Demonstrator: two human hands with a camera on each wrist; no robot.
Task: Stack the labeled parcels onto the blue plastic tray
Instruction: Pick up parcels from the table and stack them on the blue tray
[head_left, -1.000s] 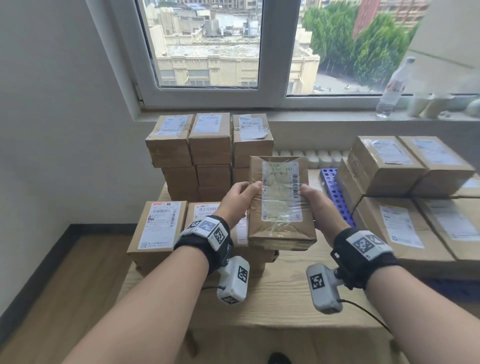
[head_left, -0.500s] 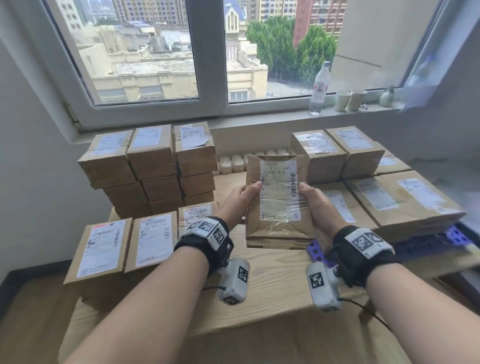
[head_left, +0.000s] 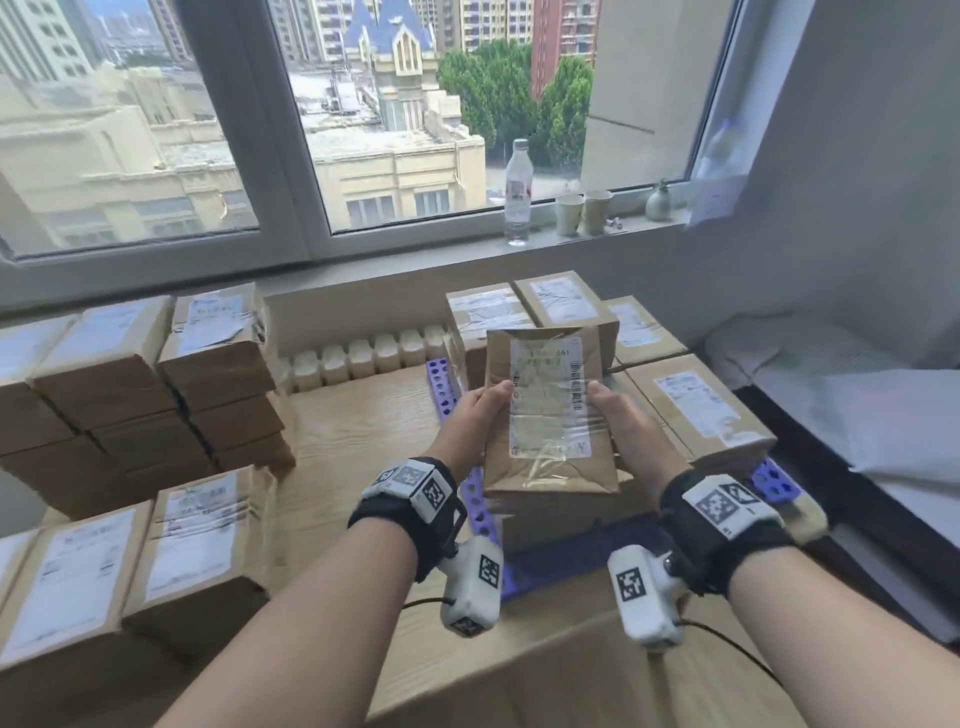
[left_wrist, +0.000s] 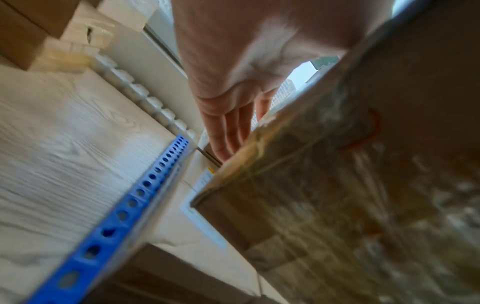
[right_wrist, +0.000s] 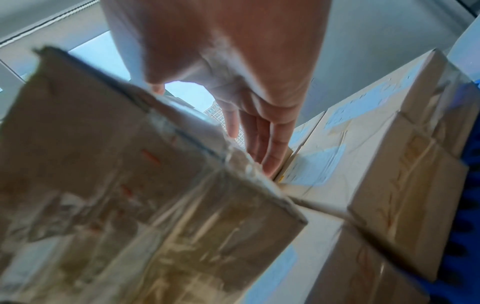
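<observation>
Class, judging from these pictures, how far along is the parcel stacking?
Done: several parcels lie on the blue tray. In hand: the left hand and right hand hold one parcel above it. Left: stacks remain on the table.

On the parcel (head_left: 549, 415) held up between both hands, the white label's top line ended in "661"; a barcode ran down its three o'clock edge. Labels on the other parcels (head_left: 696, 402) and the window-sill bottle (head_left: 518, 193) were too blurred to read.
</observation>
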